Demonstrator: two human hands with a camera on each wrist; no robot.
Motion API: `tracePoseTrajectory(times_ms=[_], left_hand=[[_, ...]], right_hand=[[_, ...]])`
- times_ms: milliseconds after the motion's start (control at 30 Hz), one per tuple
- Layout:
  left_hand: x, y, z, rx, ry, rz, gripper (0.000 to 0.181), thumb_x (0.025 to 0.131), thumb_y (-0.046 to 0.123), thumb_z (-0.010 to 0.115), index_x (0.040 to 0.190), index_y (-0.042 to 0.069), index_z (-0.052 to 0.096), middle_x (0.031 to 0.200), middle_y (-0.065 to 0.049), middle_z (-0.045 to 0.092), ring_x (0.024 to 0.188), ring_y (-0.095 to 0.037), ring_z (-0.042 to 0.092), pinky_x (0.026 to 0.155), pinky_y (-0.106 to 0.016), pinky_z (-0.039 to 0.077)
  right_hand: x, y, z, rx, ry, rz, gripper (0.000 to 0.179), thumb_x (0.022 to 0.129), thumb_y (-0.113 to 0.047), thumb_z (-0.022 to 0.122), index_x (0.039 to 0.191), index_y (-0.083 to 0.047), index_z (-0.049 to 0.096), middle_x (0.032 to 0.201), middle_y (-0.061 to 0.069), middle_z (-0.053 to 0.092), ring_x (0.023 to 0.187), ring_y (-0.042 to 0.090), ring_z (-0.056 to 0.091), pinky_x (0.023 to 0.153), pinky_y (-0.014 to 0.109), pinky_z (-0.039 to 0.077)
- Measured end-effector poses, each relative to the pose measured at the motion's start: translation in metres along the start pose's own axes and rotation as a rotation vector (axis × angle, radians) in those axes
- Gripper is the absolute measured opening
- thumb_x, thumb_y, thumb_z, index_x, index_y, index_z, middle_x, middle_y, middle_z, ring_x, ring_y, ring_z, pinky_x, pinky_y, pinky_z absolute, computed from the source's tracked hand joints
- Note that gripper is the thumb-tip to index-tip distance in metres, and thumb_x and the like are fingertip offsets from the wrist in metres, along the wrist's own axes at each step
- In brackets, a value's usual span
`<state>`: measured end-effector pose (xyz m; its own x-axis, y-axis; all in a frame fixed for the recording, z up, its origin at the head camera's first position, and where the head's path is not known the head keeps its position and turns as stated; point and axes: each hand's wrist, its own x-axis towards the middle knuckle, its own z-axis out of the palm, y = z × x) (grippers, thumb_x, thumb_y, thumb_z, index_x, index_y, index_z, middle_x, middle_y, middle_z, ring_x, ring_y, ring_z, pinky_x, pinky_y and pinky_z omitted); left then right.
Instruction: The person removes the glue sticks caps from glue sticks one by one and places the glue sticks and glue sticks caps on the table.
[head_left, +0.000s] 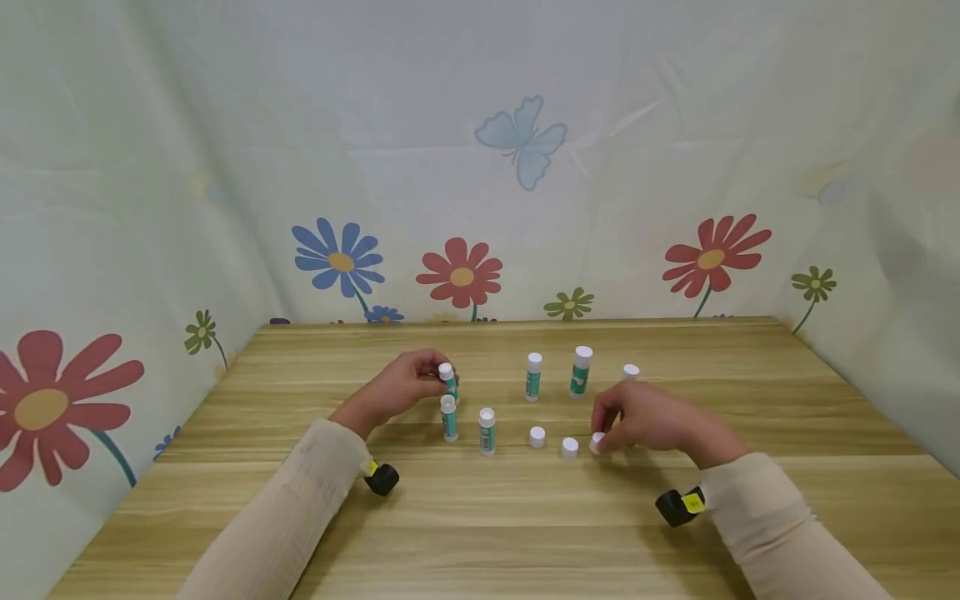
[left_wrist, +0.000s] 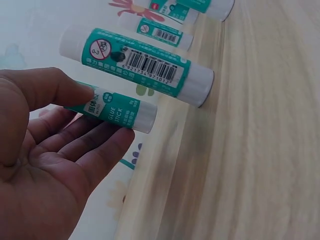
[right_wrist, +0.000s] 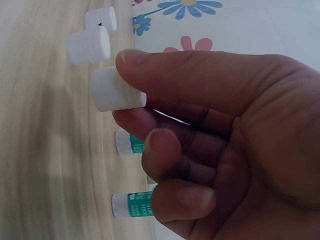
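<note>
My left hand (head_left: 401, 385) grips a small glue stick (left_wrist: 122, 111) with a teal label, thumb on one side and fingers on the other. Just in front of that hand, two glue sticks without caps (head_left: 449, 423) (head_left: 487, 435) stand upright. Between thumb and forefinger, my right hand (head_left: 652, 421) pinches a white cap (right_wrist: 112, 90) low over the wood. To its left, two more white caps (head_left: 537, 437) (head_left: 570, 448) sit on the table.
Farther back on the wooden table (head_left: 465, 533) stand a slim capped glue stick (head_left: 533, 379) and a thicker one (head_left: 581, 373). Another white-topped stick (head_left: 630, 372) is partly hidden behind my right hand. A flower-printed cloth (head_left: 630, 183) hangs around the table's back and sides.
</note>
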<state>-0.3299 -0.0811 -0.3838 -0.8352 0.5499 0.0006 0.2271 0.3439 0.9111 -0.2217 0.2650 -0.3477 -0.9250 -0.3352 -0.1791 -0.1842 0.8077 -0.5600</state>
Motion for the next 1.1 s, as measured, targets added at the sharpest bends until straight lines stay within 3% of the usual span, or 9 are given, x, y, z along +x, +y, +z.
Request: tracePoseTrajectory(times_ms=[433, 700, 1100], left_hand=[[-0.001, -0.005, 0.004, 0.092, 0.007, 0.013, 0.018, 0.094, 0.005, 0.059, 0.112, 0.004, 0.06, 0.112, -0.01, 0.065, 0.103, -0.017, 0.061, 0.092, -0.033, 0.052], [0.003, -0.007, 0.005, 0.091, 0.006, 0.014, 0.018, 0.094, 0.004, 0.059, 0.112, 0.004, 0.06, 0.113, -0.009, 0.066, 0.104, -0.017, 0.061, 0.094, -0.034, 0.052], [0.002, -0.01, 0.004, 0.124, 0.003, 0.009, 0.028, 0.094, 0.003, 0.058, 0.122, 0.001, 0.056, 0.119, -0.011, 0.062, 0.112, -0.023, 0.059, 0.096, -0.037, 0.051]], right_hand=[[0.003, -0.001, 0.009, -0.053, -0.001, 0.016, 0.018, 0.076, -0.019, 0.081, 0.081, -0.015, 0.065, 0.084, -0.002, 0.063, 0.073, 0.016, 0.053, 0.063, 0.03, 0.045], [0.004, 0.001, 0.014, -0.059, -0.01, 0.073, 0.018, 0.077, -0.018, 0.08, 0.084, -0.014, 0.064, 0.084, -0.001, 0.061, 0.073, 0.017, 0.053, 0.064, 0.03, 0.045], [0.004, 0.0, 0.015, -0.079, 0.008, 0.096, 0.016, 0.077, -0.019, 0.08, 0.082, -0.016, 0.065, 0.083, -0.001, 0.061, 0.072, 0.016, 0.054, 0.064, 0.03, 0.044]])
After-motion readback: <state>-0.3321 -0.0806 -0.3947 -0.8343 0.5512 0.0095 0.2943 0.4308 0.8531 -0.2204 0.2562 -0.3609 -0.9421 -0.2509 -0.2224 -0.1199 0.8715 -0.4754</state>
